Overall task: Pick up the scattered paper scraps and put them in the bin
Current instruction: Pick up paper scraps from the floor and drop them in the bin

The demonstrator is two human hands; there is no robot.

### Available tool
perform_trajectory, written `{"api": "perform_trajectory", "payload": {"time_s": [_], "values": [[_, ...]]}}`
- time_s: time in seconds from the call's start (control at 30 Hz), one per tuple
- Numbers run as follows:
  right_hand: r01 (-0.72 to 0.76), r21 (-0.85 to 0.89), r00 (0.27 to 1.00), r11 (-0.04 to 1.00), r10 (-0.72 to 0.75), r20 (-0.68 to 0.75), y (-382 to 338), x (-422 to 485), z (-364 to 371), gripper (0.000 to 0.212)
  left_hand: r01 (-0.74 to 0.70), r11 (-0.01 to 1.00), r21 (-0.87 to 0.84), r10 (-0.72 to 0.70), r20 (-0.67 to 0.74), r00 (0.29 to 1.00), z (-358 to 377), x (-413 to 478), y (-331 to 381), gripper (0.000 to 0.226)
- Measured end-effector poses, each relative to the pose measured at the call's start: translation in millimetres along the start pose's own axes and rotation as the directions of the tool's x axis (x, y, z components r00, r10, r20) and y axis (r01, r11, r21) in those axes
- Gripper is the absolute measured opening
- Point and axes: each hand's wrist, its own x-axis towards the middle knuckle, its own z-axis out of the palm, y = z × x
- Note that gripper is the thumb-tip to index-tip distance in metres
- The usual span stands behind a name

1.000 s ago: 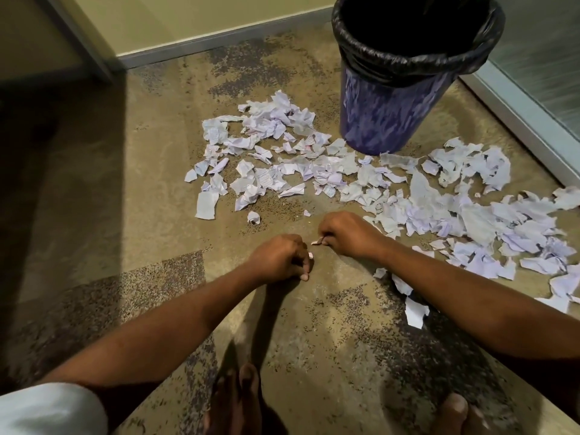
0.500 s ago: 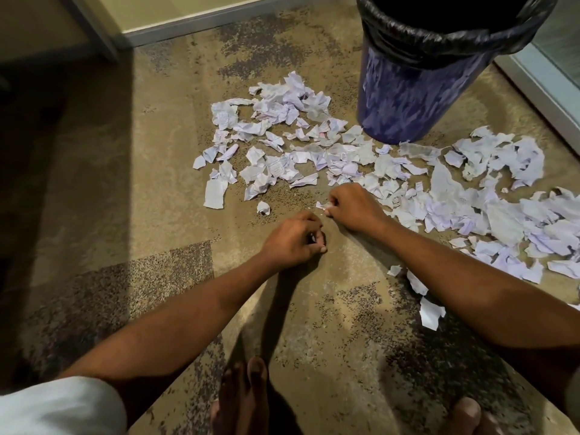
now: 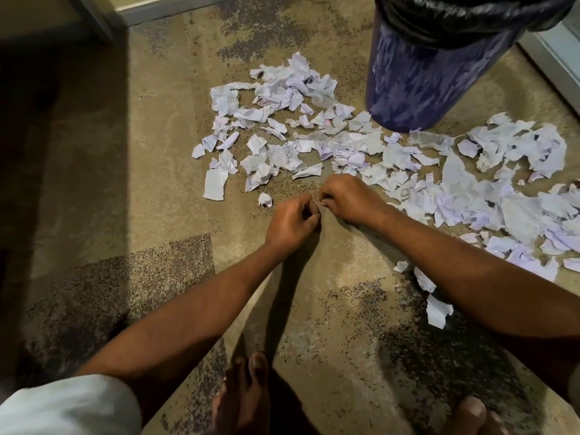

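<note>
Paper scraps (image 3: 277,157) near left hand (image 3: 290,222), right hand (image 3: 348,199): both curled, fingertips touching, contents unclear.

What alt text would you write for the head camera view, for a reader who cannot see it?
A person's left hand and right hand meet, fingers curled, over a carpet at the near edge of scattered paper scraps. A purple bin with a black liner stands beyond the scraps; what the fingers hold is hidden.
</note>
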Motion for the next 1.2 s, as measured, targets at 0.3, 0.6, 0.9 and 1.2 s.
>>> {"api": "perform_trajectory", "payload": {"time_s": [0.3, 0.6, 0.9, 1.2], "values": [[-0.432, 0.552, 0.890, 0.713, 0.435, 0.135, 14.9, 2.0, -13.3, 0.014, 0.001, 0.984, 0.179, 0.005, -0.032, 0.999, -8.9, 30.1, -7.3, 0.030], [-0.357, 0.465, 0.931, 0.810, 0.350, 0.103, 16.9, 0.0, -15.6, 0.013, -0.145, 0.954, 0.261, 0.146, 0.014, 0.989, -10.9, 34.5, -6.7, 0.008], [-0.134, 0.012, 0.991, 0.991, 0.134, -0.025, -0.9, 0.8, 2.8, 0.016, 0.126, 0.978, 0.169, -0.122, -0.033, 0.992, -9.6, 41.1, -4.5, 0.019], [-0.215, 0.124, 0.976, 0.969, 0.212, 0.038, 0.0, -0.3, 4.1, 0.023, 0.357, 0.926, -0.127, -0.373, -0.149, 0.916, -20.1, 58.5, -13.3, 0.006]]}}
